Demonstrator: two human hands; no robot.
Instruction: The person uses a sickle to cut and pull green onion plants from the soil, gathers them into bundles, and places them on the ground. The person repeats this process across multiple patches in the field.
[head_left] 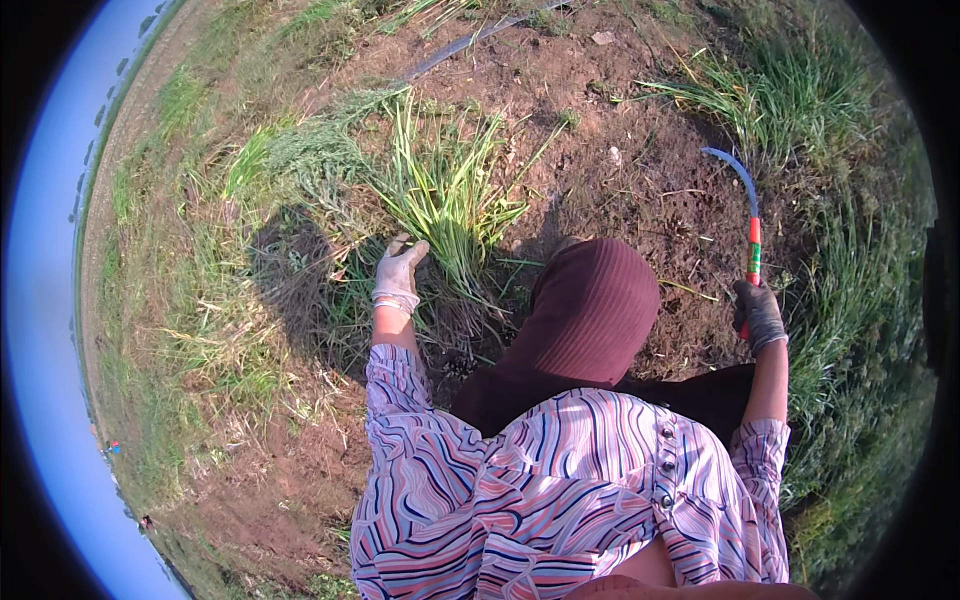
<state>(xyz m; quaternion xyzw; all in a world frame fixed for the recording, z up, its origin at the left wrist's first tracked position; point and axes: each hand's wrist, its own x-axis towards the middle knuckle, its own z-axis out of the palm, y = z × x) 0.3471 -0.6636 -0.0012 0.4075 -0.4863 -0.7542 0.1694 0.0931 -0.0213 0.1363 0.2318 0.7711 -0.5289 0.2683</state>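
My left hand (402, 268), half open and apparently empty, is nearer the grass clump (450, 205) at its one o'clock, long axis toward eleven; my right hand (762, 315) grips the sickle (754, 250), pointing toward twelve.

Head-worn fisheye view, steeply downward, fairly near both hands (399, 270), perhaps less clear toward its edges.

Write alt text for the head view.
A person's dark-gloved right hand grips a curved sickle, its blade pointing away; the pale-gloved left hand is beside a clump of long green grass on brown soil.
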